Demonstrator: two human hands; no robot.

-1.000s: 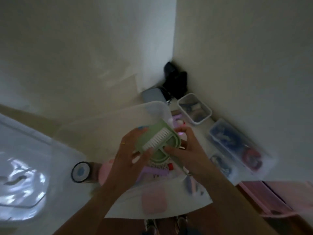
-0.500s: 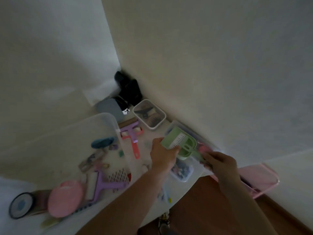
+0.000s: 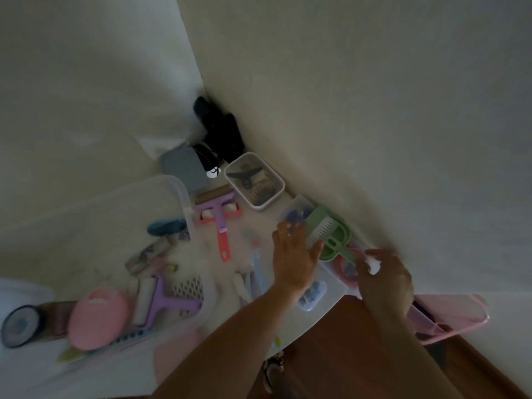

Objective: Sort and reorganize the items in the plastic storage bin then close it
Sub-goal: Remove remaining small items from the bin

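my left hand (image 3: 293, 259) holds the green dustpan (image 3: 331, 237) by its near edge, thumb against the white brush (image 3: 321, 232) that sits in it; the other fingers (image 3: 283, 228) are spread loosely above, so i can't tell how firmly they grip. my right hand (image 3: 384, 276) has its fingers curled round the dustpan's handle near the wall. the dustpan hangs tilted over a clear flat case (image 3: 298, 210) that lies against the wall, on the white desk (image 3: 267, 226).

the bin (image 3: 184, 194) stands open on my left, well apart from the dustpan. inside it i see a pink round case (image 3: 98, 321), a purple roller (image 3: 161, 300), a teal oval thing (image 3: 167, 226) and some small clips, all blurred. a dark round tin (image 3: 20, 325) sits at its near left corner.

between bin and hands lie a purple and coral roller (image 3: 220, 223) and a few pale tubes (image 3: 253, 280). a small white tray (image 3: 254, 181) with hair claws stands by the wall, with a grey pad (image 3: 184, 168) and black gear (image 3: 216, 131) in the corner behind it. a pink lid (image 3: 452, 315) lies at my right.

no writing or label is clear enough to read.
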